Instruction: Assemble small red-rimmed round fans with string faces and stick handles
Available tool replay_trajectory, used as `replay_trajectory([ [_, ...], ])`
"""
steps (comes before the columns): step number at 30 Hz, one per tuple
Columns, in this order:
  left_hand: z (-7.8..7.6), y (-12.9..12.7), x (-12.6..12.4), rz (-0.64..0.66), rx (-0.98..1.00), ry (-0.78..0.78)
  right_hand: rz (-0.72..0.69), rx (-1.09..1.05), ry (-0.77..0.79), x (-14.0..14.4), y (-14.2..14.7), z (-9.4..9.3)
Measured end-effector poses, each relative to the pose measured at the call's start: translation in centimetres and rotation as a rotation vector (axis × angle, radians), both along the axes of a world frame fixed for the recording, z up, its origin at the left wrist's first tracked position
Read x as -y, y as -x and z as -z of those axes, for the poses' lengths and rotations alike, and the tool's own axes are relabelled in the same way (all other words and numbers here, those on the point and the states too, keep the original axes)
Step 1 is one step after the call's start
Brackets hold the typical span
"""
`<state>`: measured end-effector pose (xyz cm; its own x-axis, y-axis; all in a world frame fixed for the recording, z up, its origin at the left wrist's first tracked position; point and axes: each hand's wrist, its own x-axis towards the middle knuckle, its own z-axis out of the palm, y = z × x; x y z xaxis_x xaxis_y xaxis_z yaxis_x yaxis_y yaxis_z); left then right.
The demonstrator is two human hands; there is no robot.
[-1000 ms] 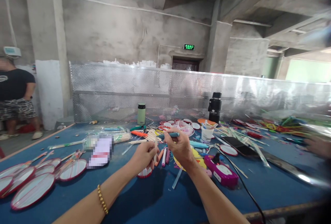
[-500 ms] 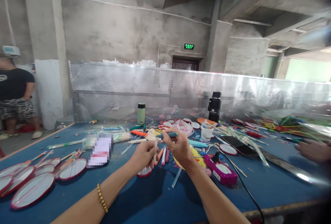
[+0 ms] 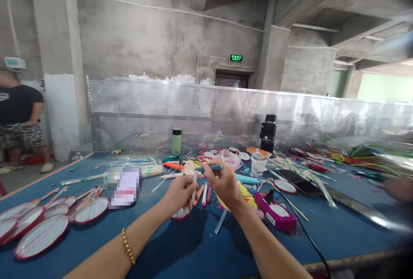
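Note:
My right hand [image 3: 223, 183] is closed around a teal pen-like tool [image 3: 209, 168], its tip pointing left. My left hand [image 3: 179, 193] grips a small round red-rimmed fan [image 3: 181, 215] by its thin pale stick [image 3: 194, 182], which rises between the two hands. Both hands hover close together over the blue table [image 3: 180, 249]. A gold bead bracelet [image 3: 128, 247] sits on my left forearm. Loose coloured pens [image 3: 205, 194] lie just under the hands.
Several red-rimmed fans [image 3: 41, 225] lie at the left. A magenta device [image 3: 275, 213] with a black cable [image 3: 306, 236] sits right of my arm. Green bottle [image 3: 176, 141], black flask [image 3: 268, 133], white cup [image 3: 258, 165] stand farther back. Another person's hand [image 3: 398, 187] is at right; a person [image 3: 17, 118] stands at left.
My hands stay almost still. The other person's hand at the right edge has shifted slightly rightward.

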<state>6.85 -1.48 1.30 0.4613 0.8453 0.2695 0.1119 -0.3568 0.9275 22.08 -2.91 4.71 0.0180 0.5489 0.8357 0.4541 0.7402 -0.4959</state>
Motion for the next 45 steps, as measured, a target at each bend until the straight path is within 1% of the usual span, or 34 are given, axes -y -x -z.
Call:
replay_trajectory([
  [13, -0.05, 0.07, -0.08, 0.003, 0.012, 0.004, 0.012, -0.010, -0.014, 0.19, 0.00, -0.16],
  [18, -0.04, 0.04, -0.01, 0.005, 0.006, -0.003, 0.007, 0.017, -0.015, 0.04, -0.05, -0.02],
  [23, -0.29, -0.01, 0.21, 0.000, 0.013, 0.021, -0.010, -0.002, 0.009, 0.06, -0.06, 0.03],
  [27, -0.50, 0.01, 0.28, 0.004, 0.023, 0.038, 0.000, -0.003, -0.002, 0.19, -0.04, -0.11],
  [30, -0.47, 0.03, 0.27, -0.001, 0.020, 0.031, 0.001, 0.016, 0.003, 0.22, -0.03, -0.16],
  [33, -0.42, 0.04, 0.25, 0.002, 0.021, 0.032, -0.007, -0.011, 0.010, 0.16, -0.03, -0.13],
  [45, -0.32, 0.05, 0.27, 0.015, 0.040, 0.036, 0.007, 0.005, -0.016, 0.20, 0.03, -0.15],
])
